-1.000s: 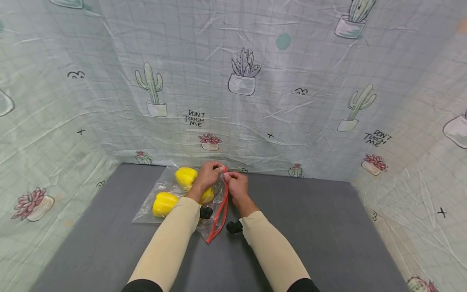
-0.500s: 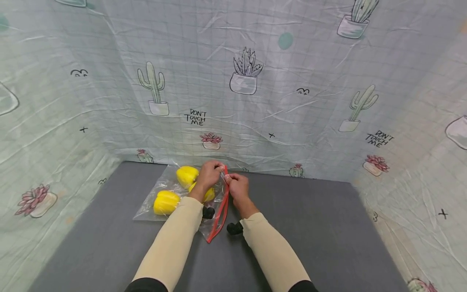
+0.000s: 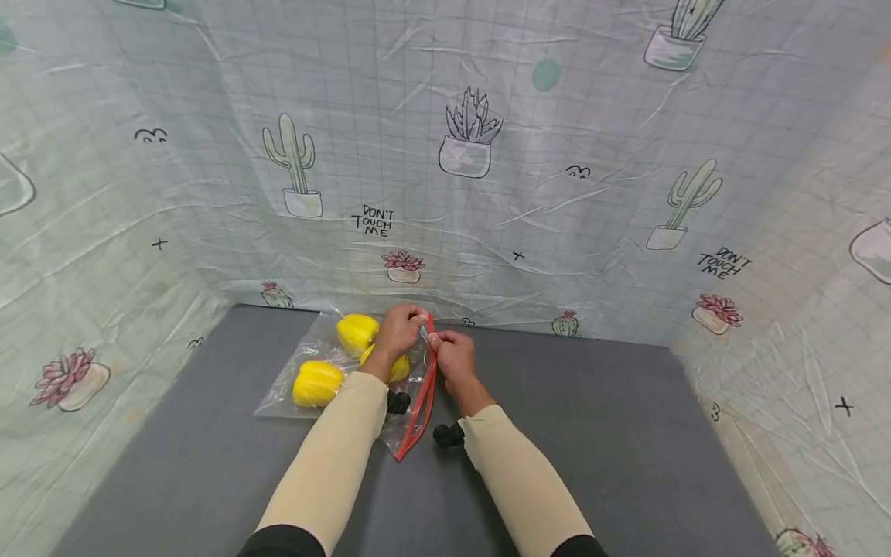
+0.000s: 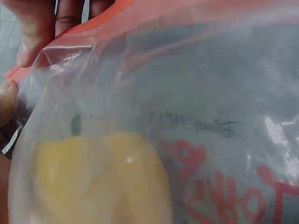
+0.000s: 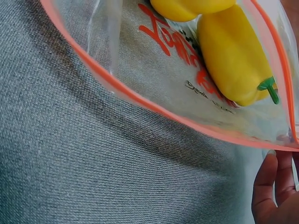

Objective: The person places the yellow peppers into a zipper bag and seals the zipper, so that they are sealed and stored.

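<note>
We see a clear plastic bag (image 3: 327,371) with a red zip strip (image 3: 421,402) lying on the grey table (image 3: 592,433), at about 11 o'clock from the middle of the table, close to the back wall. Inside the bag there are yellow peppers: one (image 3: 356,333) at the far side, one (image 3: 316,383) at the near left side, and a third (image 3: 400,370) mostly covered by the left wrist. In the right wrist view one pepper (image 5: 236,56) shows a green stem, and red printed letters are on the bag film (image 5: 173,46).

Our left hand (image 3: 398,334) is curled and pinches the far end of the zip strip from the 9 o'clock side. Our right hand (image 3: 452,357) is also curled and pinches the same end from the 3 o'clock side, so both hands meet at the top corner of the bag. In the left wrist view the fingers (image 4: 32,28) press on the red edge (image 4: 93,21) of the bag.

The strip runs from the hands toward 6 o'clock, between the two forearms. The left sleeve (image 3: 334,456) lies over the near part of the bag and hides it partly. Behind the table, at 12 o'clock, hangs a cloth (image 3: 487,193) printed with cactus pictures, and it continues on both sides.
</note>
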Demonstrator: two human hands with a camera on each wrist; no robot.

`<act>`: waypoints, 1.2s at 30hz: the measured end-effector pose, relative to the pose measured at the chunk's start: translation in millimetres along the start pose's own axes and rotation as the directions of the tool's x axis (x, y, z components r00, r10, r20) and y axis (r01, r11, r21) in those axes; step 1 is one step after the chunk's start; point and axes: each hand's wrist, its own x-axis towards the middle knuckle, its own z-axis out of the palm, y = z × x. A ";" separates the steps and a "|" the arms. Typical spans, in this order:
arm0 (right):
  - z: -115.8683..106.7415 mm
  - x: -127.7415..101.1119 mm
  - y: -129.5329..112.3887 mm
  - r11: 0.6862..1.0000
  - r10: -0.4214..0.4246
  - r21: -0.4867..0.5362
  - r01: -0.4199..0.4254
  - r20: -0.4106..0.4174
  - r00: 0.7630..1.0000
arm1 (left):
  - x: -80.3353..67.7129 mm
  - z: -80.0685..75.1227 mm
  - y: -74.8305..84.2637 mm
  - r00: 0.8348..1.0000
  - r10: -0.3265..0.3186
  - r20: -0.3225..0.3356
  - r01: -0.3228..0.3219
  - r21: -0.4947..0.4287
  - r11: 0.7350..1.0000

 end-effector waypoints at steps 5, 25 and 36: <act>0.3 -1.1 -0.2 1.000 -0.001 -0.011 0.001 0.000 1.000 | -0.6 -0.4 -0.2 1.000 0.001 -0.006 -0.001 0.003 1.000; -3.1 -8.9 1.1 0.999 0.038 0.000 -0.038 0.039 0.999 | -1.5 -2.7 0.8 0.999 -0.036 0.012 0.036 -0.023 0.999; -6.8 -9.9 5.2 0.998 0.062 -0.003 -0.062 0.056 0.997 | 4.0 -1.4 -2.2 0.999 -0.045 0.017 0.045 -0.023 0.999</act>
